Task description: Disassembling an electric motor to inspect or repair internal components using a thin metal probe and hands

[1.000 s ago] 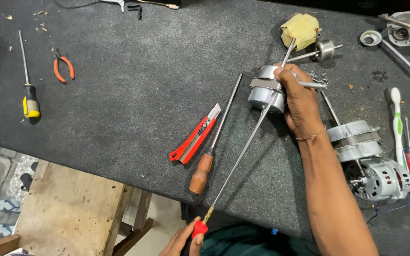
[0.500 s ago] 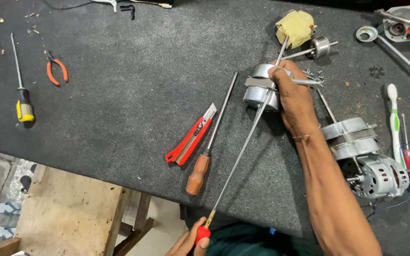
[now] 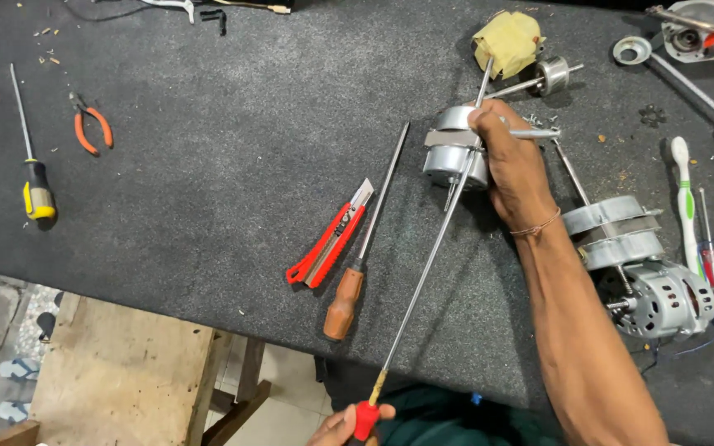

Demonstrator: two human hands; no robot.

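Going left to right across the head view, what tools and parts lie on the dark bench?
Yellow-handled screwdriver → orange pliers → red utility knife → wooden-handled screwdriver → held motor → right hand → vented motor

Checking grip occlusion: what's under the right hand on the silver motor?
The right hand covers the top of the round silver metal motor housing. The long red-handled screwdriver runs beneath the fingers. Its contact point with the housing is hidden.
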